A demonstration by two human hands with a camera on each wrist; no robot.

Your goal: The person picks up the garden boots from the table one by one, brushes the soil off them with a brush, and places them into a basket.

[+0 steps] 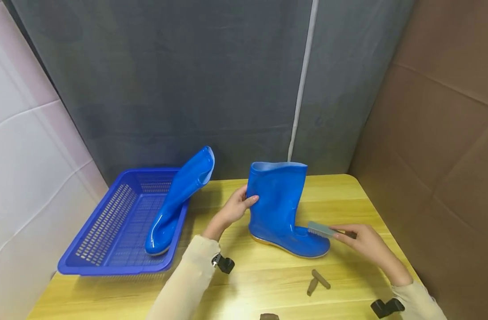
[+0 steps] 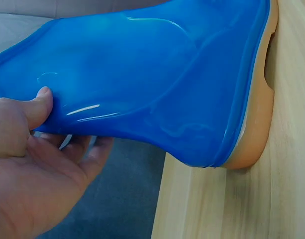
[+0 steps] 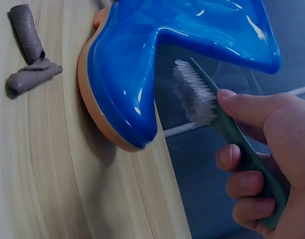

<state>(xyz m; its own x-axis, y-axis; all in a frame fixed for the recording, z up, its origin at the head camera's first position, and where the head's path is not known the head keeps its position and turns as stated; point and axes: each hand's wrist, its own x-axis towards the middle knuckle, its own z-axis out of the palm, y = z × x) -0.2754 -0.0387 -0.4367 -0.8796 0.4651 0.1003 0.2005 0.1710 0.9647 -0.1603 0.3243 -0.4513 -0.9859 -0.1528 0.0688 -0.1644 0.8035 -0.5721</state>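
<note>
A blue rain boot [image 1: 274, 204] with a tan sole stands upright on the table, toe to the right. My left hand [image 1: 235, 206] grips its shaft from the back; in the left wrist view the thumb lies on the near side of the boot [image 2: 122, 74] and the other fingers go behind it. My right hand [image 1: 366, 242] holds a grey-green brush [image 1: 321, 229] by the handle, just over the toe. In the right wrist view, white bristles of the brush [image 3: 194, 94] face the boot [image 3: 127, 74], with a small gap between them.
A second blue boot [image 1: 176, 200] leans inside a blue plastic basket [image 1: 122, 269] on the left, its shaft over the rim. Brown clay-like rolls [image 1: 318, 280] lie in front of the standing boot, and another brown piece [image 1: 270, 316] is at the near edge. A dark curtain [image 1: 168, 80] hangs behind.
</note>
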